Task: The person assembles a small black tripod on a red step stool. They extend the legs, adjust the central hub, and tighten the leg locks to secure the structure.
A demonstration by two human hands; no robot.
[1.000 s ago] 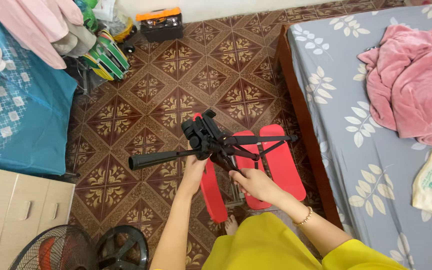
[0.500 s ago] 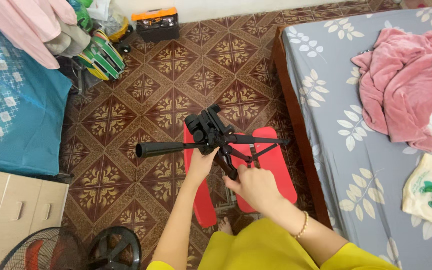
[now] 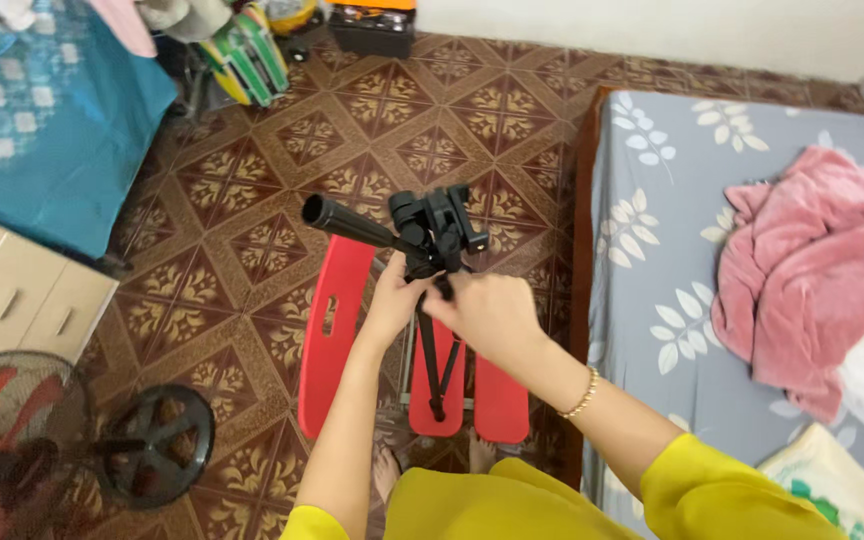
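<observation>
head view shows both hands on a black tripod (image 3: 432, 240) held upright over a red plastic stool (image 3: 337, 330) on the patterned tile floor (image 3: 252, 250). the left hand (image 3: 392, 300) wraps the tripod's neck just below the head, fingers closed around it. the right hand (image 3: 487, 310) sits just beside it on the same stem, fingers curled shut on the upper legs, a gold bracelet (image 3: 582, 393) at the wrist. the tripod's pan handle (image 3: 347, 222) sticks out to the left, and its folded legs hang down between the stool's slats. a bed with a grey leaf-print sheet (image 3: 672, 260) lies to the right, with a pink towel (image 3: 822, 270) on it. a floor fan (image 3: 12, 440) stands at lower left.
</observation>
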